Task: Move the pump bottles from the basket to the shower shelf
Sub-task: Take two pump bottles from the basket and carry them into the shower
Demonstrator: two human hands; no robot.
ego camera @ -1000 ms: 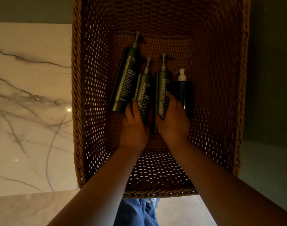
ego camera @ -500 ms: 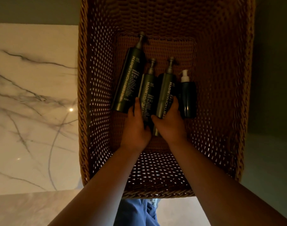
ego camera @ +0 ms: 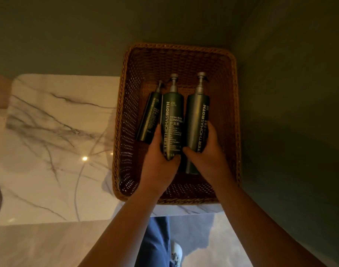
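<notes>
Counting three pump bottles, one wicker basket (ego camera: pixel 181 46) and two hands. The bottles are all looking alike: tall dark green cylinders, grey pump heads, white PETER THOMAS ROTH lettering running up the side (the middle one is also reading MEGA-RICH CONDITIONER). All three are sitting inside the basket, side by side, with pumps pointing toward its far edge.

The left bottle (ego camera: pixel 150 116) is lying slanted near the basket's left wall, just beside the left hand's fingers; can't tell if they are touching.

The left hand (ego camera: pixel 161 160) is gripping the lower half of the middle bottle (ego camera: pixel 172 116), with fingers curled round its left side and the thumb pressing near the base. The right hand (ego camera: pixel 207 157) is gripping the lower half of the right bottle (ego camera: pixel 197 116), thumb on its left side and fingers wrapping the right. Can't tell if either held bottle is clear of the basket floor.

The basket is sitting at the right end of the white marble surface (ego camera: pixel 55 141), near its front edge and close to the green wall (ego camera: pixel 87 35). A blue trouser leg (ego camera: pixel 157 237) and a pale shoe (ego camera: pixel 176 253) are showing below.
</notes>
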